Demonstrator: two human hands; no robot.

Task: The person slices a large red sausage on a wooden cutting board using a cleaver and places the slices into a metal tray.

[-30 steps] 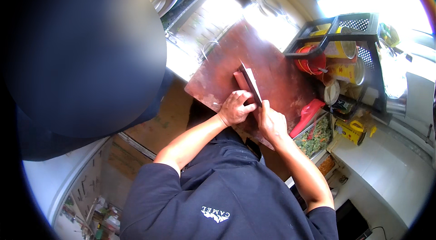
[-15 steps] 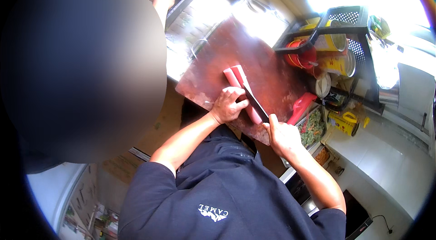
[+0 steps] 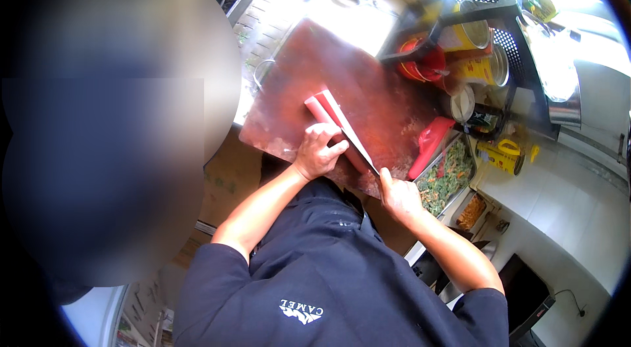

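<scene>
Person's left hand (image 3: 320,152), the nearer, curls down over the pink log (image 3: 317,110) on the reddish cutting board (image 3: 279,107), long axis slanting far-left to near-right, knife (image 3: 368,162) lengthwise against it, gripped by right hand (image 3: 402,199); rightward, red bag (image 3: 430,145), chopped greens (image 3: 447,179), black rack (image 3: 511,10).

Lone fisheye view, worn on the head, looks steeply down past the wearer's shirt (image 3: 289,268) to the board (image 3: 394,107), shirt near and large (rim dark, straight edges bowed), wide enough to take in the rack (image 3: 528,58) at right.
</scene>
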